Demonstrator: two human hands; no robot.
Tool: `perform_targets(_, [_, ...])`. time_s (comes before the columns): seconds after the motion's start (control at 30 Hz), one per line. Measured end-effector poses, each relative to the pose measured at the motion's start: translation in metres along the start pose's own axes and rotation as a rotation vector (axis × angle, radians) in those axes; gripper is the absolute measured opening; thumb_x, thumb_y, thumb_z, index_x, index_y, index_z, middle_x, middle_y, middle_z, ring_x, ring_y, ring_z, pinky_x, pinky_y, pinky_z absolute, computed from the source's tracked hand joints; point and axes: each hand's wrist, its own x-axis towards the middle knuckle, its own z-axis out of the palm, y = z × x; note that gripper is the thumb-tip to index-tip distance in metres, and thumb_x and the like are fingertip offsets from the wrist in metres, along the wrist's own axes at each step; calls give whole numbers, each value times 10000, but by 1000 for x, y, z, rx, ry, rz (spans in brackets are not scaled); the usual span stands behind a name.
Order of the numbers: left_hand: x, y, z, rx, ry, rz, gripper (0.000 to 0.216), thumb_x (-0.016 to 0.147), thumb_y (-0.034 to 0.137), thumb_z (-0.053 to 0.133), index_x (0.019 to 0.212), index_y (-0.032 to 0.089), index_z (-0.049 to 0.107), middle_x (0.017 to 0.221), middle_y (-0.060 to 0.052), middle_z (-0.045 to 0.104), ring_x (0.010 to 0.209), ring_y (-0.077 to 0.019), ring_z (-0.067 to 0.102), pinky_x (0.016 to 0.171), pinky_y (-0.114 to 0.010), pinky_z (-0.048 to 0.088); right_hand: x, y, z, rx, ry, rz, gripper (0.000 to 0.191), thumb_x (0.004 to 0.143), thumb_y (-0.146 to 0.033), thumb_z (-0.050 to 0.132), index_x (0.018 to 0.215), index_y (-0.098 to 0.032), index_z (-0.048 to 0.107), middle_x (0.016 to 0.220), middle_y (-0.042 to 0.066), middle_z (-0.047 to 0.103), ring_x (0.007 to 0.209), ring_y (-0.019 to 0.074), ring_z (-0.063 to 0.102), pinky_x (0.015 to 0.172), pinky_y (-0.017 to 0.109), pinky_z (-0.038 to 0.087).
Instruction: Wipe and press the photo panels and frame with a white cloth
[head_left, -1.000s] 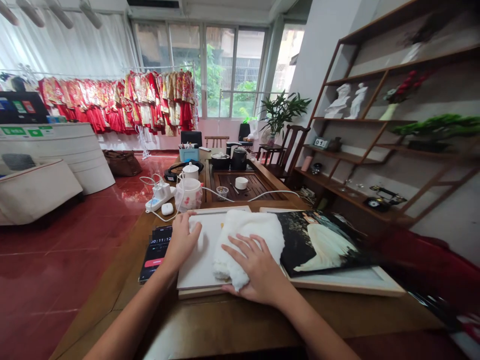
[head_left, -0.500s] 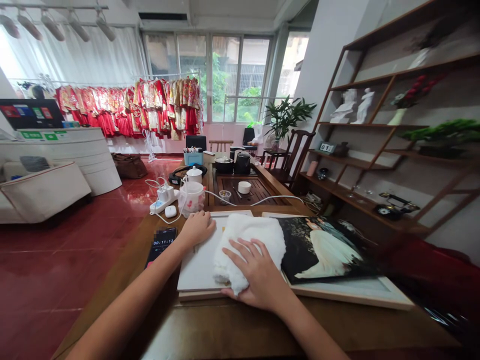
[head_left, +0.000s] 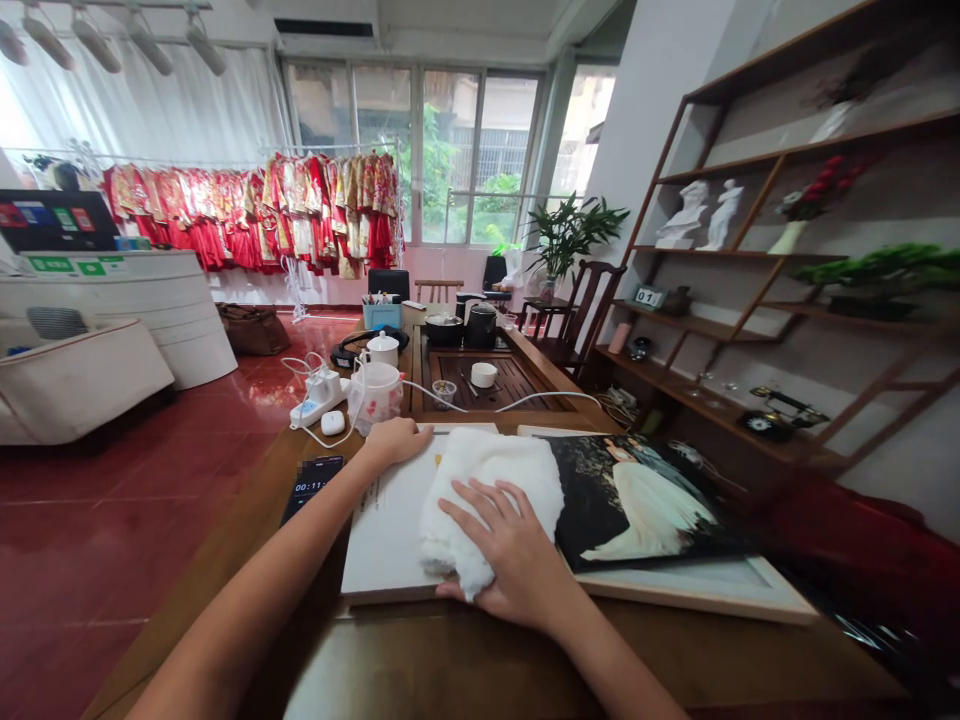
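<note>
A white panel [head_left: 382, 545] with small print near its left edge lies flat on the wooden table. My left hand [head_left: 396, 442] is closed over its far edge, and the fingertips are partly hidden there. Over the panel's right side lies a bunched white cloth [head_left: 495, 465]. My right hand [head_left: 514, 545] holds the cloth against the panel, fingers spread over the top and thumb at the near edge. To the right, a photo print [head_left: 637, 500] of a white gown rests on a light wooden frame [head_left: 712, 604].
Beyond my left hand stand a clear pitcher [head_left: 376, 395], a lidded white cup [head_left: 382, 348] and a power strip [head_left: 319, 402]. A phone [head_left: 311, 485] lies left of my forearm. Behind the panel is a tea tray [head_left: 525, 382] with a white cord [head_left: 555, 394] across it.
The whole scene has shifted slightly left as the head turned. Both hands keep about the same places on the panel and the cloth.
</note>
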Motion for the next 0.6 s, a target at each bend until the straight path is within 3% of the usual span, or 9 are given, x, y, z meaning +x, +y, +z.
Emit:
perform_targets(0.13, [-1, -4, -4, -53, -12, -12, 615, 842, 653, 347, 809, 169, 725, 985, -168, 717, 979, -333, 657, 825, -380, 456, 0, 4, 0, -10, -24, -39, 707, 773, -372, 611, 1424, -243, 368, 1472, 106, 383, 1289, 340, 361, 1076, 541, 171])
perform_targets(0.23, [-1, -7, -5, -94, 3, -42, 628, 832, 675, 347, 812, 165, 712, 994, -173, 714, 978, -340, 656, 827, -385, 453, 1, 9, 0, -35, 20, -97, 694, 722, -209, 574, 1392, -211, 397, 1377, 113, 485, 1215, 318, 431, 1055, 527, 221])
perform_targets(0.33, [-1, -10, -7, -144, 37, -76, 630, 832, 678, 344, 789, 159, 698, 986, -183, 712, 979, -352, 651, 835, -404, 447, 1, 17, -5, -67, 232, -142, 556, 758, -136, 489, 1312, -181, 464, 1128, 117, 611, 1025, 270, 535, 967, 484, 344])
perform_targets(0.4, [0, -13, -11, -187, 68, -97, 619, 831, 678, 351, 767, 163, 688, 984, -183, 712, 990, -359, 644, 848, -418, 440, -1, 26, -12, -74, 411, -129, 472, 806, -158, 453, 1276, -192, 481, 1017, 106, 614, 925, 255, 551, 882, 449, 408])
perform_targets(0.6, [-9, -36, -34, -400, 183, -150, 495, 782, 631, 491, 665, 180, 658, 870, -152, 720, 900, -346, 660, 814, -409, 455, -1, 59, -41, -58, 773, 143, 392, 838, -250, 483, 1223, -184, 475, 1027, 132, 527, 948, 301, 514, 827, 462, 437])
